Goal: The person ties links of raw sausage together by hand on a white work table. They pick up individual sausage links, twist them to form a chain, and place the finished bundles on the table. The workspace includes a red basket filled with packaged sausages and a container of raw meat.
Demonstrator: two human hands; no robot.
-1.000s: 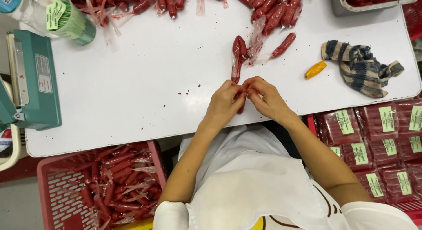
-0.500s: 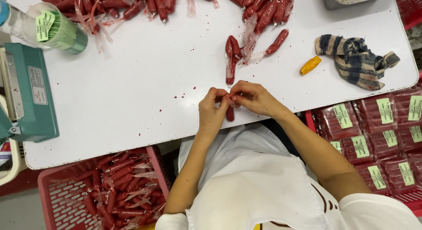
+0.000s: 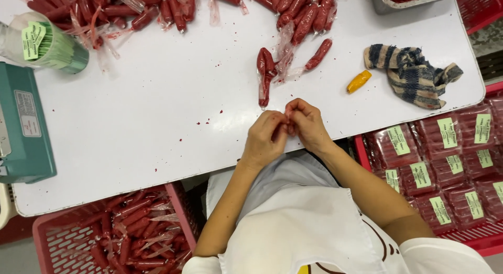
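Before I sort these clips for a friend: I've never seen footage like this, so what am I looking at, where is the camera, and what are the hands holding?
There is no machine here, just a person at work. The camera sits on their head and looks straight down. The left hand and right hand meet at the near edge of a white table, pinching something small and red that the fingers mostly hide. On the table lie wrapped red sausages, a small orange piece, a striped cloth, a cup of green labels and a teal machine. A red basket of sausages stands below left, labelled packs to the right.
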